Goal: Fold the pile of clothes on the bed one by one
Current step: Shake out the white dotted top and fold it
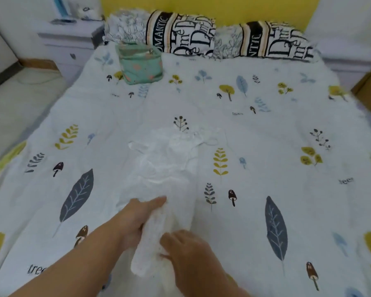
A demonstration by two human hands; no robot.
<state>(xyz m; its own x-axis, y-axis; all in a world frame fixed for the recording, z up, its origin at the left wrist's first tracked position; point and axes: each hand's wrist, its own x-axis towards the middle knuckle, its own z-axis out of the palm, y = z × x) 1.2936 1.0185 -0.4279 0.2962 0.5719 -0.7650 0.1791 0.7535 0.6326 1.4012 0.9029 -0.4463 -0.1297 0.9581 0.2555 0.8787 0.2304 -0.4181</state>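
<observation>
A white garment lies stretched lengthwise in the middle of the bed, its far end with thin straps near the centre and its near end bunched between my hands. My left hand grips the near part of the fabric from the left, fingers pointing forward along it. My right hand holds the same rolled-up white fabric from the right, fingers curled into it. The near hem of the garment is hidden behind my hands and arms.
The bed has a white cover printed with leaves and mushrooms. A teal fabric basket stands at the far left of the bed. Two lettered pillows lie along the headboard. A white nightstand is at the left.
</observation>
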